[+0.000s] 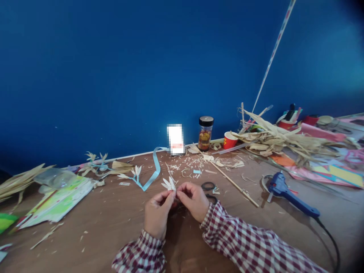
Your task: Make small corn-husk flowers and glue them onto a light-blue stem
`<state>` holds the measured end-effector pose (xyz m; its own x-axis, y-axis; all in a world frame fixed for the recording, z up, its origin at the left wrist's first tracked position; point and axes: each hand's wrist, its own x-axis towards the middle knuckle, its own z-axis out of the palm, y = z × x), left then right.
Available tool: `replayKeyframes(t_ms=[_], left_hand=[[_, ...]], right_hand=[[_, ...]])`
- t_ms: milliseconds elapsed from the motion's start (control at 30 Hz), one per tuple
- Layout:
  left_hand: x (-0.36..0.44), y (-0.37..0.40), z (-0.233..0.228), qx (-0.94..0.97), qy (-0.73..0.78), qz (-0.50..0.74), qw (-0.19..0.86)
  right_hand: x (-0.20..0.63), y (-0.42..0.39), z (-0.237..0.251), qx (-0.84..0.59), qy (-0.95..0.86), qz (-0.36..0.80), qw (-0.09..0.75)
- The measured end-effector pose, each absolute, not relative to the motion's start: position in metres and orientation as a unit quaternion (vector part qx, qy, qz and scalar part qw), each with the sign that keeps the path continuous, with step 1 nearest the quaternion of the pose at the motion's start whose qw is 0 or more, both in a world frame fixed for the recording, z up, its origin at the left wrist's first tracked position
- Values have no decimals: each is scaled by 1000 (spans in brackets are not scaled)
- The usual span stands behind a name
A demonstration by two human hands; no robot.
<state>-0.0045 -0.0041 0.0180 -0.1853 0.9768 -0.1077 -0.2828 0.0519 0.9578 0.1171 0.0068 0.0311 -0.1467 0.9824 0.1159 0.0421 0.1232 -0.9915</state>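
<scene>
A small white flower with pointed petals [168,184], which looks like corn husk, is held up just above the table. My left hand [158,212] pinches its base between thumb and forefinger. From the other side, my right hand [193,199] closes thumb and fingertips on the base, so the lower end is hidden. Black-handled scissors [209,186] lie beside my right hand, partly covered by it. Beyond my left hand rests a similar white flower sprig [137,172], its stem wrapped in blue, joined to a loose light-blue ribbon [155,174].
A blue glue gun [292,195] with a black cord lies at right, near a thin stick [234,184]. Behind are a black-lidded jar [205,134], a red cup [229,140] and dried husks [280,140]. Scraps litter the table [113,231]; green-white paper [61,201] lies left.
</scene>
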Motion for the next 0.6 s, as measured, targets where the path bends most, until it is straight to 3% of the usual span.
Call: replayKeyframes(t_ms=[600], left_hand=[[-7, -5, 15, 409, 543, 544, 492]], right_hand=[[119, 9, 27, -455, -589, 454, 489]])
